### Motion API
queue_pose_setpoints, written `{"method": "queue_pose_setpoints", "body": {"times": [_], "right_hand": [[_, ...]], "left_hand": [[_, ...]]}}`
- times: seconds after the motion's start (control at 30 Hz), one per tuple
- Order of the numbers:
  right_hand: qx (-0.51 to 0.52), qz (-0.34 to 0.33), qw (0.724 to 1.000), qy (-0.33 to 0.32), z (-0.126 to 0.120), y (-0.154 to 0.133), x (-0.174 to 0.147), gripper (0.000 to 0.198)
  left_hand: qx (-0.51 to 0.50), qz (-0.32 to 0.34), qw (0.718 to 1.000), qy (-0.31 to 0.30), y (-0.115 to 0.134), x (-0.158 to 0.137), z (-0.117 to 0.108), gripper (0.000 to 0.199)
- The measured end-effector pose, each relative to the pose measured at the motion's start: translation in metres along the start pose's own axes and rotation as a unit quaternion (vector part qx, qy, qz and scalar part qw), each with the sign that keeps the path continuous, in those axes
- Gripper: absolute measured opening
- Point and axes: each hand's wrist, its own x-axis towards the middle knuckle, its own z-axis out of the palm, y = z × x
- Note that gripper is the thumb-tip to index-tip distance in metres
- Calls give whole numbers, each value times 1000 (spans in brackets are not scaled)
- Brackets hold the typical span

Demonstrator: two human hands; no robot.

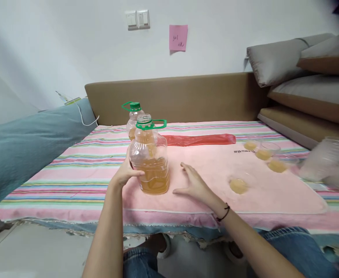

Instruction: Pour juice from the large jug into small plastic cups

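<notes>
A clear plastic jug [152, 173], partly filled with amber liquid, stands upright on the pink cloth. Its mouth has no cap, and a green handle ring circles the neck. My left hand [126, 170] grips the jug's left side, thumb across the front and fingers hidden behind. To the right of the jug, my right hand [193, 183] is apart from it, thumb and fingers spread with nothing between them. A second jug [133, 119] with a green cap is behind the first, partly covered by it. Further right is a clear cup [239, 185] with a little amber liquid.
Several more cups holding liquid, such as one near the middle [263, 153], sit at the right beside stacked clear plastic cups [326, 158]. A red plastic strip [198, 139] lies behind the pink cloth [204, 204]. Cushions [311, 88] are piled at the far right.
</notes>
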Motion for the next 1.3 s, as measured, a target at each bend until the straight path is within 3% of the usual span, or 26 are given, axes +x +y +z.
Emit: {"method": "queue_pose_setpoints", "body": {"times": [0.07, 0.17, 0.23, 0.33, 0.4, 0.47, 0.53, 0.6, 0.63, 0.67, 0.7, 0.77, 0.87, 0.93, 1.0, 1.1, 1.2, 1.3], "right_hand": [[4, -16, 999, 29, -41, 0, -5, 82], [-11, -53, 990, 128, -104, 4, -18, 50], [-31, -39, 975, 215, -139, 16, -31, 44], [-22, 32, 953, 300, -174, 48, -56, 47], [2, 91, 946, 311, -189, 74, -73, 51], [24, 133, 946, 293, -199, 94, -86, 53], [49, 159, 955, 247, -203, 106, -95, 55], [82, 173, 963, 191, -203, 110, -98, 57], [96, 176, 965, 167, -201, 110, -98, 58], [109, 177, 967, 148, -199, 110, -98, 60], [117, 177, 968, 134, -195, 109, -97, 61], [125, 176, 970, 114, -187, 108, -94, 63], [120, 170, 973, 102, -175, 108, -89, 64], [108, 165, 975, 101, -169, 108, -86, 65], [92, 161, 977, 101, -165, 108, -84, 64], [67, 153, 981, 103, -163, 107, -82, 59], [51, 147, 982, 106, -161, 105, -80, 56], [46, 142, 983, 105, -157, 103, -79, 58]], "left_hand": [[-7, -7, 1000, 6, -1, -2, 0, 125], [-6, 1, 999, 34, -2, -10, 2, 121], [4, 15, 998, 53, -1, -16, 2, 119], [21, 41, 995, 93, 6, -26, 2, 116], [30, 79, 980, 179, 16, -30, 7, 99], [30, 138, 943, 302, 31, -33, 18, 66], [27, 209, 884, 418, 45, -34, 38, 37], [56, 266, 793, 546, 56, -36, 63, 23], [69, 276, 762, 581, 58, -38, 77, 21], [78, 277, 756, 588, 59, -40, 91, 20], [84, 275, 768, 572, 58, -42, 105, 21], [109, 269, 821, 492, 53, -46, 134, 27], [153, 239, 909, 306, 43, -49, 174, 32], [167, 212, 949, 163, 37, -47, 199, 39], [193, 198, 960, 54, 31, -44, 221, 44], [269, 180, 946, -27, 21, -39, 246, 39], [324, 167, 930, -44, 11, -36, 259, 27], [335, 167, 927, -24, 4, -35, 261, 22]]}}
